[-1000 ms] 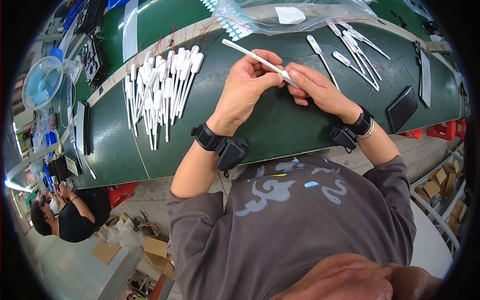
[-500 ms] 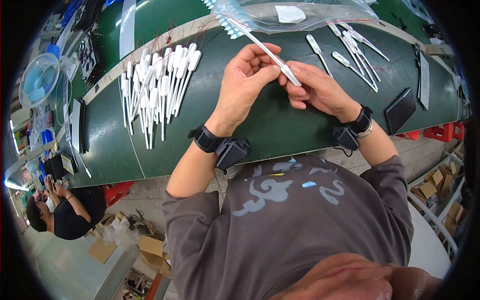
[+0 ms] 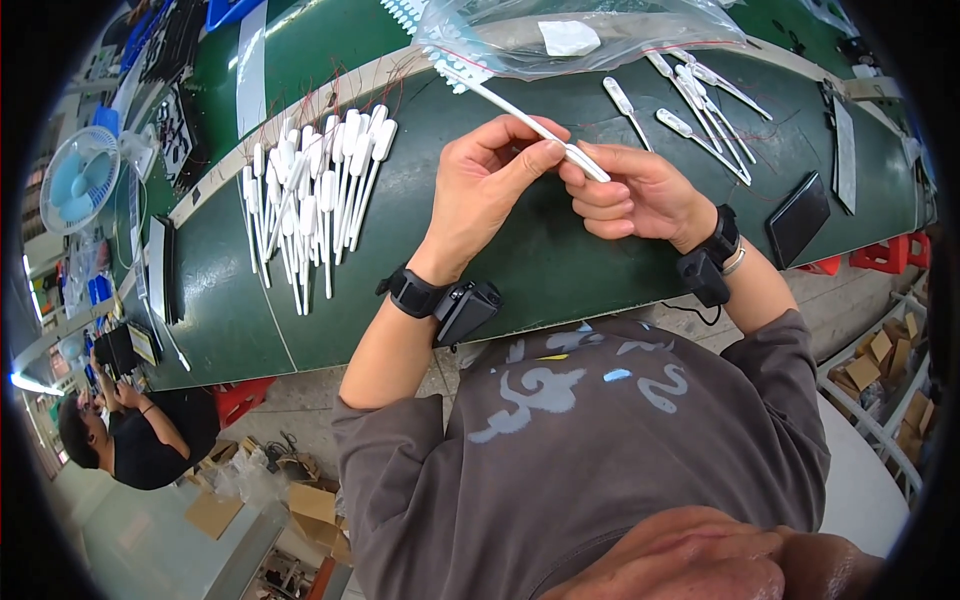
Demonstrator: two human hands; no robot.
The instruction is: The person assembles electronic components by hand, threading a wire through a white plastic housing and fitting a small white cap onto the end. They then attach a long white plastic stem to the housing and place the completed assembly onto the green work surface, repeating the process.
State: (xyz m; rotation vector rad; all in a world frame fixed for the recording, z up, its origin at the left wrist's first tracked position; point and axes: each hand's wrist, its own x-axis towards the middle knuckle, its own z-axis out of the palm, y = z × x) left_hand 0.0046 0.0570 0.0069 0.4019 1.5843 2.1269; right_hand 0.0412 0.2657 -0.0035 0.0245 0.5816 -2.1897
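Observation:
Both hands hold one slim white plastic wand (image 3: 512,108) above the green table (image 3: 400,270); its thicker end (image 3: 588,166) points toward me at a slant. My left hand (image 3: 490,185) pinches the shaft just above that thick part. Thumb and forefinger of my right hand (image 3: 640,195) close on the thick end, with the other fingers curled under. The wand's far tip reaches the blue-and-white dotted strip (image 3: 455,62) by a clear plastic bag (image 3: 520,35). Left of my hands lies a pile of similar white wands (image 3: 310,190), with thin red wires at its far side.
Several more wands (image 3: 700,110) lie to the right, beside a black flat rectangular object (image 3: 799,221) and a grey bar (image 3: 845,155). A fan (image 3: 80,180) stands far left. Another person (image 3: 155,440) sits at the left. Red stools (image 3: 880,262) and cardboard boxes (image 3: 870,360) are right.
The right hand's fingers have curled in more around the thick end of the wand, and the hand has turned slightly. The left hand keeps its pinch. The whole view has shifted a little.

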